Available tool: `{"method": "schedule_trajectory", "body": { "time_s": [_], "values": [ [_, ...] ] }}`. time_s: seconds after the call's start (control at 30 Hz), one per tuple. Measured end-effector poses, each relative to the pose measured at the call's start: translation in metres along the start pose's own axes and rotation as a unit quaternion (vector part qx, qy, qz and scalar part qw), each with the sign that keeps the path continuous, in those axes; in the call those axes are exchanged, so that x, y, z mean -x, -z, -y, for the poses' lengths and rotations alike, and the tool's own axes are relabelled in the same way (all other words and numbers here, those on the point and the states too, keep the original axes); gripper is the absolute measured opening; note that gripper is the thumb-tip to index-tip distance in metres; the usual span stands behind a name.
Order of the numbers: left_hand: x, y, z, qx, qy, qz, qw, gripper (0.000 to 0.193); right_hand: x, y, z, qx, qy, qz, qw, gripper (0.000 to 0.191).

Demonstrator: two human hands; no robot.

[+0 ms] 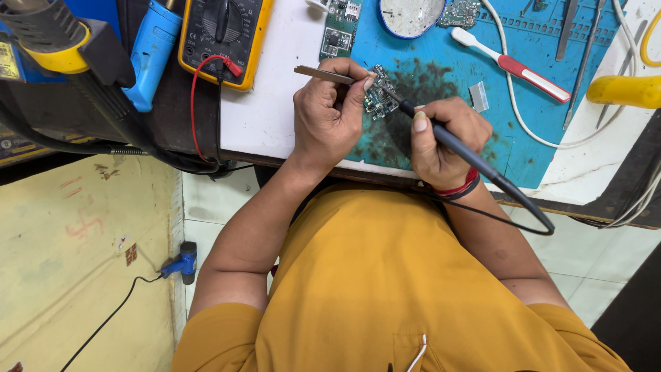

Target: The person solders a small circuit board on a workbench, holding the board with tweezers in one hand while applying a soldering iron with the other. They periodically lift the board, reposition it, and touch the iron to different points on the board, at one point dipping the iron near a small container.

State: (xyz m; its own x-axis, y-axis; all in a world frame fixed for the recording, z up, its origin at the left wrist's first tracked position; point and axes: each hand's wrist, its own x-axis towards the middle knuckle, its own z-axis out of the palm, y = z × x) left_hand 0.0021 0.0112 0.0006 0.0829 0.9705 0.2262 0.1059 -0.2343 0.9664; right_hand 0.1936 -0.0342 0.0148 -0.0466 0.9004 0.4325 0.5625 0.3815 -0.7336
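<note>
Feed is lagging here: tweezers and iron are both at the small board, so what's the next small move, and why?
Probably steady the small circuit board before anything else. The left hand holds tweezers at its edge and the right hand aims the soldering iron tip onto it, yet the board lies loose on the blue mat.

Your white surface (261,117) carries a blue mat (441,76). On the mat: a small circuit board (378,100) near its front edge, a red-handled brush (513,65) behind it. A yellow multimeter (224,38) lies left of the mat.
</note>
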Motion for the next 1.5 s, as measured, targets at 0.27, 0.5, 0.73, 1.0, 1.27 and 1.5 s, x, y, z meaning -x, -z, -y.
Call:
{"method": "schedule_trajectory", "body": {
  "time_s": [0.27,0.5,0.73,1.0,1.27,1.5],
  "values": [
    [0.0,-0.0002,0.0024,0.0,0.001,0.003,1.0,0.004,0.0004,-0.0007,-0.0007,-0.002,-0.007,-0.013,1.0,0.013],
    [0.0004,-0.0001,0.0021,0.001,0.001,0.002,1.0,0.004,0.0011,-0.0004,0.0002,0.003,-0.006,-0.006,1.0,0.013],
    [-0.0001,-0.0001,0.0007,0.002,-0.002,-0.001,1.0,0.004,0.0017,-0.0014,-0.0013,0.004,-0.01,-0.026,1.0,0.014],
    [0.0005,-0.0005,0.0005,0.006,0.008,-0.003,1.0,0.004,0.0029,-0.0013,-0.0013,-0.005,-0.016,-0.031,0.999,0.014],
    [0.0006,-0.0001,0.0004,0.007,0.011,-0.001,1.0,0.005,0.0032,-0.0019,-0.0009,-0.005,-0.017,-0.033,0.999,0.015],
    [0.0006,-0.0004,0.0001,0.0,0.007,-0.004,1.0,0.004,0.0021,-0.0011,-0.0016,-0.007,-0.006,-0.018,1.0,0.014]
  ]
}}
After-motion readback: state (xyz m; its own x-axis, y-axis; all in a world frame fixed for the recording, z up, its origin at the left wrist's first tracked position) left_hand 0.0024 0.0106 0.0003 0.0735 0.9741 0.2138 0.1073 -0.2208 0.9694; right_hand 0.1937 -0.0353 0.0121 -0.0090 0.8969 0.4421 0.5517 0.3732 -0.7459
